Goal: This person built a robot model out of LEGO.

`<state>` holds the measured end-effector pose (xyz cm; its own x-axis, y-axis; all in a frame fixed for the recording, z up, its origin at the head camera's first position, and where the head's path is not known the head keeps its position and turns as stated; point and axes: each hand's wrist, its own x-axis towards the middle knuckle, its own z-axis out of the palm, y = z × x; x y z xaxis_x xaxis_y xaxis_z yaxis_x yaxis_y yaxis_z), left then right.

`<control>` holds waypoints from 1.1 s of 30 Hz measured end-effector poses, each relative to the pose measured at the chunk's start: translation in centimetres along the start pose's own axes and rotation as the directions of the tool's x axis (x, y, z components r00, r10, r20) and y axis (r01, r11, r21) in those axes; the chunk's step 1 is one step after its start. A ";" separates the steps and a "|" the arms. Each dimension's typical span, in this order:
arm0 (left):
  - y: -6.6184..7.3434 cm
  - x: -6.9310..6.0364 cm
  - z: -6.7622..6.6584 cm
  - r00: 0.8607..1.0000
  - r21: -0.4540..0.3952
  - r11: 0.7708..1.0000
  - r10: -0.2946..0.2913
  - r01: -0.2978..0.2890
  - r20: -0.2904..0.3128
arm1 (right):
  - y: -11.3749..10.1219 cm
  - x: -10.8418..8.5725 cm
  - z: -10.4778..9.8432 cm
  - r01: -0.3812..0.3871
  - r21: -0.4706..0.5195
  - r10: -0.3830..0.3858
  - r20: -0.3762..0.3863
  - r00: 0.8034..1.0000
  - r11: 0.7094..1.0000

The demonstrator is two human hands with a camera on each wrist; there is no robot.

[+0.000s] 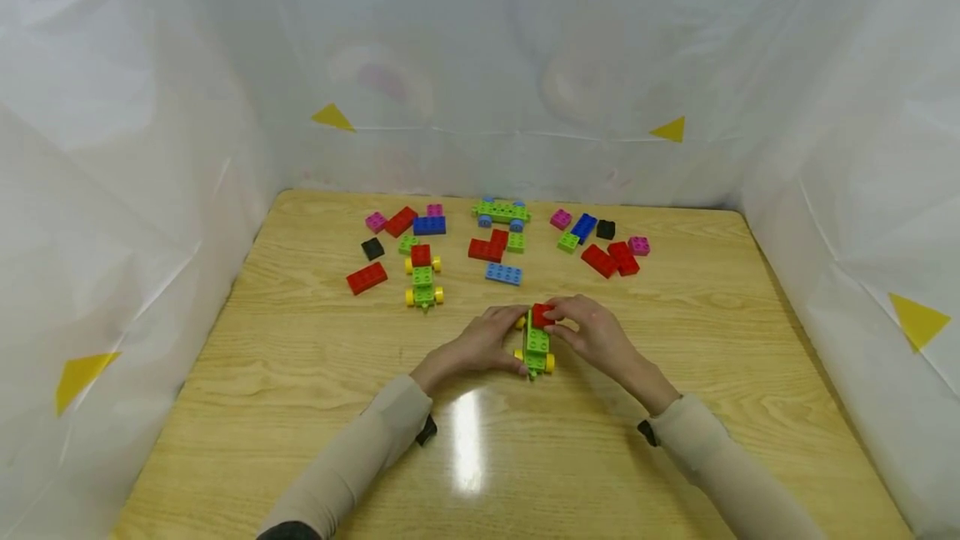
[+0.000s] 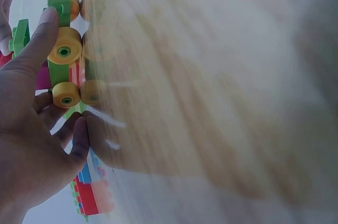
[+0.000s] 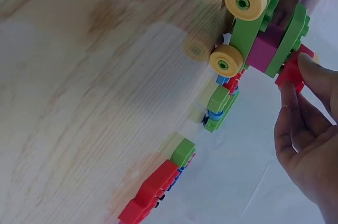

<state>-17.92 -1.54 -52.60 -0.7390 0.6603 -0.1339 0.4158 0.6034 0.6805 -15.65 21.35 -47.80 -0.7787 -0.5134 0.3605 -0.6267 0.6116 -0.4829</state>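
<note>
Near the middle of the table stands a toy car made of a green wheeled base with yellow wheels. In the right wrist view, a magenta brick sits on the base under a longer green brick. A red brick is at the top, at the car's far end. My left hand holds the car from the left, thumb at the near end and fingers toward the far end. From the right, my right hand pinches the red brick between thumb and fingers.
To the left stands a similar car with yellow wheels and a red brick. Behind are a green base with blue wheels, a light blue brick and several loose bricks, including red ones. White sheeting surrounds the table.
</note>
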 end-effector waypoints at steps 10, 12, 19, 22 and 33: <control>0.0 0.1 -0.2 1.000 -0.004 1.000 -0.007 0.007 -0.003 | -0.2 0.6 -0.1 0.045 -0.091 -0.045 0.000 0.999 0.995; 0.0 0.2 -0.2 1.000 0.005 1.000 -0.004 0.004 -0.003 | -0.2 0.7 -0.1 0.054 -0.107 -0.054 0.006 0.999 0.993; -0.1 0.0 -0.1 1.000 0.007 1.000 0.004 -0.004 -0.006 | -0.5 0.8 -0.2 0.063 -0.125 -0.058 0.044 0.997 0.990; 0.0 0.0 0.0 1.000 0.003 1.000 0.008 -0.008 -0.001 | -0.6 0.8 -0.2 0.065 -0.133 -0.058 0.056 0.997 0.989; 0.1 -0.1 0.0 1.000 -0.010 1.000 0.006 -0.006 0.002 | -0.9 1.3 -0.3 0.033 -0.133 -0.021 0.094 0.995 0.991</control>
<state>-17.82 -1.59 -52.50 -0.7353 0.6650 -0.1309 0.4155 0.5948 0.6882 -16.07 20.34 -46.66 -0.7594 -0.5806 0.2936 -0.6505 0.6686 -0.3603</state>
